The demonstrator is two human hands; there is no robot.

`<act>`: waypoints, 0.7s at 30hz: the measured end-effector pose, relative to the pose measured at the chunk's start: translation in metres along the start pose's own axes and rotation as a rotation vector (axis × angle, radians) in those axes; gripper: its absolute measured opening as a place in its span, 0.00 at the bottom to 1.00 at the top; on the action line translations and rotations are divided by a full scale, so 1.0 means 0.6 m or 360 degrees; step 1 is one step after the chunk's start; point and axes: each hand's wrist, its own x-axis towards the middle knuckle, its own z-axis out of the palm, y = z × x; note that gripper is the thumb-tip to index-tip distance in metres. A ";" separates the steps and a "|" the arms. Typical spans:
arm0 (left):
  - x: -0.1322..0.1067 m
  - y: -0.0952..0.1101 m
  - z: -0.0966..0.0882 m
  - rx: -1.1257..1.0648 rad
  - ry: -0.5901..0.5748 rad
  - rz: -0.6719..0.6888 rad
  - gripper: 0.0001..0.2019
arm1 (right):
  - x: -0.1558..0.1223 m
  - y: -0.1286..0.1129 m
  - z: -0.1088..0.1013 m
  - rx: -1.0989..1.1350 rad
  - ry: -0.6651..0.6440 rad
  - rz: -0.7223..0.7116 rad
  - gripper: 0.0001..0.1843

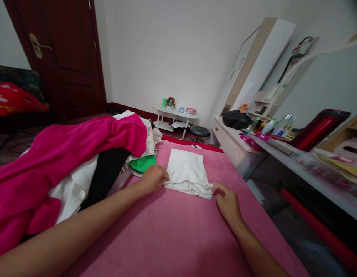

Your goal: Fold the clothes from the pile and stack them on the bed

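Observation:
A white garment (187, 169), folded into a rough rectangle, lies on the pink bed cover (155, 238). Its far half is flat, while the near edge is bunched and wrinkled. My left hand (153, 179) pinches the near left corner between thumb and fingers. At the near right corner, my right hand (227, 202) is closed on the cloth in the same way. Whether the garment is a shirt or something else, I cannot tell.
Left of the garment is a heap of clothes with a magenta garment (94, 138), a black one (109, 173) and a green one (143, 163). A cluttered glass-topped table (296, 165) runs along the right. Beyond the bed are a small white table (175, 112) and a stool (200, 131).

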 end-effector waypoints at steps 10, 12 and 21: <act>0.125 0.091 0.015 0.0224 0.0202 -0.0033 0.26 | 0.138 -0.126 0.053 -0.0508 0.0206 -0.0391 0.23; 0.110 0.073 0.061 0.0323 -0.0038 -0.0146 0.26 | 0.119 -0.095 0.096 -0.0756 -0.0148 -0.0260 0.25; 0.082 0.048 0.110 0.0250 -0.0082 -0.0257 0.25 | 0.088 -0.053 0.136 -0.0954 -0.0415 -0.0063 0.26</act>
